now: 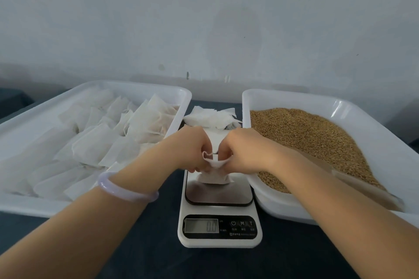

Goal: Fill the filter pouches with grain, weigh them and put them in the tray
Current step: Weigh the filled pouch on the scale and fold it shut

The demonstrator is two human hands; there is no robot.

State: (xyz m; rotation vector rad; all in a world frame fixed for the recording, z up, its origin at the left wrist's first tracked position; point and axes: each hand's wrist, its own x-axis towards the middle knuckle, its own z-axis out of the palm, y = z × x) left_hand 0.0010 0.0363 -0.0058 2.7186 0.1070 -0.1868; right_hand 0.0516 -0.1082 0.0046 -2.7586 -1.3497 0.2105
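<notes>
Pinching pouch (214, 179), left hand (192, 149), right hand (241, 149) curled.

Left hand (192, 147) and right hand (240, 149) pinch the top of a white pouch (214, 178) over the scale (218, 229) platform; display reads 0.0. Left tray (34, 205) holds filled pouches (95, 147); right tray (283, 208) holds grain (306, 133). Empty pouches (210, 119) lie behind the scale. Bracelet (127, 190) on left wrist
</notes>
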